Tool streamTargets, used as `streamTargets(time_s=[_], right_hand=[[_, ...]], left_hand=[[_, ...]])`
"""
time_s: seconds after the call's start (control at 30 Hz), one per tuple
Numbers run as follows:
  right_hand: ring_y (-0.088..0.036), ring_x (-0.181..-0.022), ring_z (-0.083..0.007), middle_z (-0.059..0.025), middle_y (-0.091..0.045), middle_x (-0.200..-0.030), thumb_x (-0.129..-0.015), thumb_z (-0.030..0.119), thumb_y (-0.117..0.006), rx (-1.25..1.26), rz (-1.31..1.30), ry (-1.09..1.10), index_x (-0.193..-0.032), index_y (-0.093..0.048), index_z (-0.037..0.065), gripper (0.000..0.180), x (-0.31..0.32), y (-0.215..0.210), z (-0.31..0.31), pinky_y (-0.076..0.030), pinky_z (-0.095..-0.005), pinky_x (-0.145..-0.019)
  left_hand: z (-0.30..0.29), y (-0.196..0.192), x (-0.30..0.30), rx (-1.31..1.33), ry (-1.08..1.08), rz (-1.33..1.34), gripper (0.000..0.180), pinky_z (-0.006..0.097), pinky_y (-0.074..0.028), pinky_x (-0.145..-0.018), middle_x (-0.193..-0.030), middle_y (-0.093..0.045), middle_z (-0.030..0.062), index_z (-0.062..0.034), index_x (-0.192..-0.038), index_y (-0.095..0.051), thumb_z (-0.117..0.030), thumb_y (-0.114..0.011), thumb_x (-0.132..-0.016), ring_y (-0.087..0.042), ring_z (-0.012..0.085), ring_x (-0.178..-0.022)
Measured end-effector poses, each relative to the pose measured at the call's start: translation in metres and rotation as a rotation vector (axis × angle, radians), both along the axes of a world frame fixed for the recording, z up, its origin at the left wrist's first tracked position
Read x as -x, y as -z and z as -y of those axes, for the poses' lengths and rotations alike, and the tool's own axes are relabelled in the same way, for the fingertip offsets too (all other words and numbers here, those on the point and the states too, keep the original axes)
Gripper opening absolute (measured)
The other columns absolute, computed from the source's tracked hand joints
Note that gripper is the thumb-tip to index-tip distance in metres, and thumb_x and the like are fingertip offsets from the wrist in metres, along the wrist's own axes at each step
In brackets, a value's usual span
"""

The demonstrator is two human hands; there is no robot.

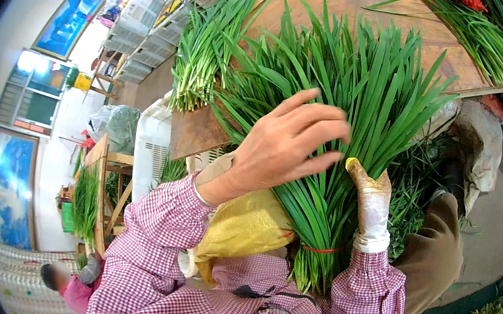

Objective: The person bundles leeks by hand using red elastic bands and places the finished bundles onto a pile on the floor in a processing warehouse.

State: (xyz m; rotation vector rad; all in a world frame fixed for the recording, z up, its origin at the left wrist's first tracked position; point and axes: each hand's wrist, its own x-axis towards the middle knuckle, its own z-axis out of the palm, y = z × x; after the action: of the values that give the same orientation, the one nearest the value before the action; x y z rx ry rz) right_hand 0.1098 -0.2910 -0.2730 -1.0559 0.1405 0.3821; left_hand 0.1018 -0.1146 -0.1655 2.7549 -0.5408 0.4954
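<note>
Checked sleeves [183, 276] nearest, yellow bag [248, 224] in lap. Chive bunch [333, 123], tied low with red band [322, 250], stands upright between hands. Left hand [285, 146] bare, fingers spread flat over leaves — combing. Right hand [370, 202], gloved, wrapped round stalks. Judged: sorting step; next calls for pinching out bad blades.

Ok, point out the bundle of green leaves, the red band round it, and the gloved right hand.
bundle of green leaves [350, 94], head view, on the fanned blades.
red band [322, 250], head view, on its front strand.
right hand [372, 203], head view, on the glove's back.
</note>
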Motion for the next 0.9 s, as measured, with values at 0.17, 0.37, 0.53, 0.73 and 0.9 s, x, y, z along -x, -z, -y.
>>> streamTargets(time_s=[0.17,0.37,0.53,0.73,0.9], right_hand=[[-0.057,-0.085,-0.0115,-0.0067,-0.061,-0.101,-0.081,0.006,-0.064,-0.036,0.021,0.013,-0.112,-0.052,-0.002,0.034,-0.001,-0.004,0.001,-0.046,-0.0239,-0.079],[-0.057,-0.087,-0.0122,-0.0064,-0.06,-0.104,-0.081,0.006,-0.064,0.025,0.032,0.013,-0.113,-0.051,-0.002,0.036,-0.001,0.002,0.002,-0.045,-0.0245,-0.081],[-0.057,-0.088,-0.0122,-0.0065,-0.06,-0.104,-0.081,0.007,-0.065,-0.004,0.034,0.006,-0.113,-0.05,-0.002,0.037,-0.001,0.001,0.001,-0.045,-0.0247,-0.081],[-0.057,-0.086,-0.0118,-0.0066,-0.061,-0.102,-0.081,0.007,-0.065,0.051,0.037,0.008,-0.112,-0.051,-0.002,0.035,-0.002,0.003,0.001,-0.046,-0.0242,-0.079],[-0.057,-0.085,-0.0116,-0.0068,-0.061,-0.101,-0.081,0.007,-0.065,0.093,0.011,-0.008,-0.111,-0.052,-0.003,0.035,-0.001,0.004,0.003,-0.046,-0.024,-0.078]], left_hand=[[-0.016,0.003,0.008,0.075,-0.06,0.052,0.033,0.033,-0.046,-0.078,-0.099,-0.058,0.0059,-0.0084,-0.104,-0.053,-0.009,-0.065,-0.074,-0.057,0.0245,-0.09],[-0.001,-0.007,0.004,-0.037,-0.077,0.06,0.027,0.033,-0.044,-0.077,-0.096,-0.055,0.0042,-0.0123,-0.098,-0.058,-0.017,-0.067,-0.072,-0.055,0.021,-0.085],[-0.013,-0.001,0.002,-0.144,-0.069,0.117,0.02,0.035,-0.043,-0.075,-0.095,-0.051,0.0042,-0.0092,-0.086,-0.061,-0.019,-0.069,-0.071,-0.052,0.0214,-0.087],[-0.014,0.003,-0.001,-0.153,-0.077,0.094,0.024,0.036,-0.04,-0.078,-0.092,-0.051,0.0034,-0.0103,-0.086,-0.06,-0.024,-0.071,-0.069,-0.049,0.0223,-0.089],[0.004,-0.001,-0.003,-0.193,-0.177,0.064,0.033,0.034,-0.035,-0.077,-0.092,-0.051,0.0014,-0.0124,-0.089,-0.06,-0.03,-0.073,-0.064,-0.047,0.0201,-0.09]])
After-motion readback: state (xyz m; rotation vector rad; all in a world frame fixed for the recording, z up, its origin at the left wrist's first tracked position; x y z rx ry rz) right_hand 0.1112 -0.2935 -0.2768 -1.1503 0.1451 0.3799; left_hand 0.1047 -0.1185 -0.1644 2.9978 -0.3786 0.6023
